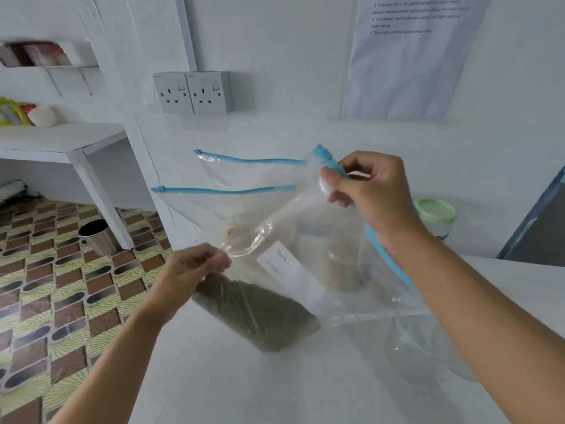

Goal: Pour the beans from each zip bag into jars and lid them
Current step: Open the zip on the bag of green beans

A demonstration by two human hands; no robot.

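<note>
Clear zip bag [305, 228] slanting, I'm seeing: right hand [373, 194] pinching blue zip [324, 154] above, left hand [195, 267] pinching lower edge; beans [253, 310] lying just below left hand, jar [409, 353] under right forearm.

Both bare forearms reach forward, the left hand [195, 267] low, fingers curled, pinching the zip bag [293, 276] at its side, the right hand [373, 191] raised higher, pinching its zipper edge.
</note>
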